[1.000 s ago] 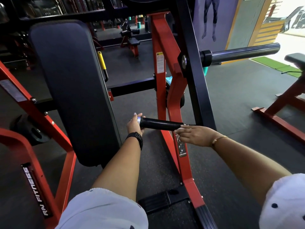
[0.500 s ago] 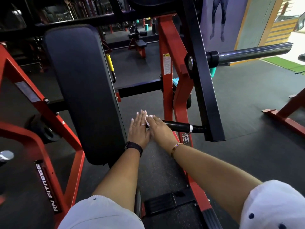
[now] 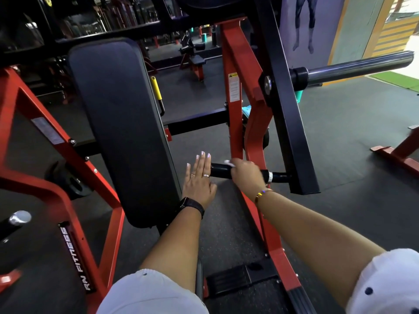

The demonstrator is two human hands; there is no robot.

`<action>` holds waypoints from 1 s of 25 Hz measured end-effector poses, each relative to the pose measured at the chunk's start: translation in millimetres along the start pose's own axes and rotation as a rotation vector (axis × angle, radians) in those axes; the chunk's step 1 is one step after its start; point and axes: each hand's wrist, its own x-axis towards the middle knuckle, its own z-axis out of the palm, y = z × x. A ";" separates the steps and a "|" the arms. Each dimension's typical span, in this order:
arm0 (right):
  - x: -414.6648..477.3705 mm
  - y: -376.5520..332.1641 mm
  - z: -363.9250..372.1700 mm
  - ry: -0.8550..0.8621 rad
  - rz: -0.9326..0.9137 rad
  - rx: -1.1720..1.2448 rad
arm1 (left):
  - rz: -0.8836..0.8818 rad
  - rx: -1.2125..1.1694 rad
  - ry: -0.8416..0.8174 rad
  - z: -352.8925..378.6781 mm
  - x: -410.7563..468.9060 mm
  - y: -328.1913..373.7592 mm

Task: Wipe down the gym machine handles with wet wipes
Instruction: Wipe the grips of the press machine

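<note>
1 view: wide-angle head cam. Faces forward and down along both forearms. Left hand and right hand at the handle sit mid-frame, near, at the arms' end. Pad left of centre, red frame right of it, floor beyond.

Left hand flat, fingers straight toward twelve o'clock (forearms bare); right hand, at its three o'clock, curled round the handle.

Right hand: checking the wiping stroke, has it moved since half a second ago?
Yes. The right hand slid along the black cylindrical handle, from its free end toward the black upright bar.
</note>
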 end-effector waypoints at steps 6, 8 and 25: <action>-4.8 -14.6 12.2 0.034 -0.196 0.123 | -0.038 0.009 -0.021 5.7 -6.4 -4.4; -7.5 15.4 12.8 0.080 -0.033 0.070 | 0.000 -0.024 0.004 4.7 -6.6 -9.3; 0.6 -37.9 9.7 0.114 -0.060 0.324 | 0.043 -0.078 0.019 2.6 8.2 -12.1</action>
